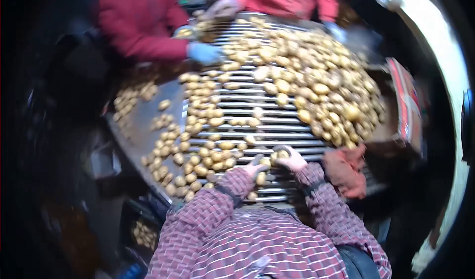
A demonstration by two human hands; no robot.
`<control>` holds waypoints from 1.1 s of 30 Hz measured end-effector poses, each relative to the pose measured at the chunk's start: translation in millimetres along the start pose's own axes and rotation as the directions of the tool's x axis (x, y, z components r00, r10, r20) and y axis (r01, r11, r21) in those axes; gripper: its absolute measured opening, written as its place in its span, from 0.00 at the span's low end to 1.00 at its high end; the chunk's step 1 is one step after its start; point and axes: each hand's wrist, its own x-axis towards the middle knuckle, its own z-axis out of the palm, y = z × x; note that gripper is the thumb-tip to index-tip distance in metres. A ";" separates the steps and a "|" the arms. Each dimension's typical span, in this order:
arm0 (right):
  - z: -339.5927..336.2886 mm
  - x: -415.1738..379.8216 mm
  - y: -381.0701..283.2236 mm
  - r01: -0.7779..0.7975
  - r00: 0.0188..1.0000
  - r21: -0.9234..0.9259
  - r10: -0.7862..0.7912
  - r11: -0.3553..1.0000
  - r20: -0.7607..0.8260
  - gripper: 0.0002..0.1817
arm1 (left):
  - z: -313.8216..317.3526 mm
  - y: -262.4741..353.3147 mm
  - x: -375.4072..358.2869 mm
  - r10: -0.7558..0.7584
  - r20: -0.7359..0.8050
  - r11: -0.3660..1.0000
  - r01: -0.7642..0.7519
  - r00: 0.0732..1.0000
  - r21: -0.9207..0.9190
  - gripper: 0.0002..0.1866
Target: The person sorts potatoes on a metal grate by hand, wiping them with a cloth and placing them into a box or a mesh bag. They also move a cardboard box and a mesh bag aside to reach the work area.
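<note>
My left hand, in a pale glove with dark fingers, curls round a small yellow potato low over the metal bars of the sorting rack. Close beside it on the right, my right hand has its fingers closed on another potato. Just below the hands, a loose potato lies on the bars. Blur hides exactly how many potatoes are between my fingers.
A large potato heap covers the rack's right side; more potatoes lie left. A reddish cloth and a cardboard box stand right. Opposite, two people in red work, one with a blue glove. A crate holds potatoes at lower left.
</note>
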 end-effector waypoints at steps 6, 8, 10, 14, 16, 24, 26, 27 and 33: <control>40.8 -0.3 -77.1 -0.156 0.958 0.815 -0.116 0.557 0.262 0.33 | -12.9 22.6 -73.2 0.541 -0.001 0.817 -0.525 0.841 0.237 0.29; 57.2 8.3 -118.5 -0.136 0.949 0.724 -0.121 0.676 0.291 0.33 | -42.9 17.5 -83.0 0.782 -0.007 0.601 -0.751 0.623 0.272 0.28; 95.0 19.3 -171.5 -0.059 0.890 0.557 -0.209 0.828 0.406 0.32 | -55.1 33.5 -152.5 0.585 -0.106 0.792 -0.595 0.804 -0.141 0.30; 230.9 13.2 -265.8 0.194 0.616 0.334 -0.380 0.922 0.691 0.34 | -187.4 -24.0 -259.4 0.809 -0.368 0.547 -0.817 0.458 0.185 0.27; 301.6 -10.2 -283.0 0.359 0.534 0.380 -0.522 0.852 0.666 0.37 | -230.7 -70.0 -323.6 0.782 -0.545 0.479 -0.851 0.303 0.215 0.22; 222.4 0.0 -187.8 0.489 0.704 0.066 -0.438 0.870 0.559 0.35 | -430.1 -256.4 -433.7 0.190 -0.881 0.750 -0.515 -0.433 0.414 0.28; 152.1 -6.8 -168.4 0.285 0.897 -0.146 -0.210 0.947 0.389 0.30 | -407.6 -219.8 -393.6 0.386 -0.848 0.690 -0.497 -0.362 0.526 0.28; 120.2 -15.9 -166.6 0.109 0.951 -0.131 -0.065 0.985 0.303 0.29 | -361.7 -176.7 -362.3 0.508 -0.806 0.652 -0.476 -0.303 0.590 0.28; 30.6 -58.4 -43.2 0.033 0.998 -0.690 0.011 0.724 0.059 0.49 | -172.4 -26.8 -236.9 0.953 -0.291 0.215 0.487 0.085 0.847 0.41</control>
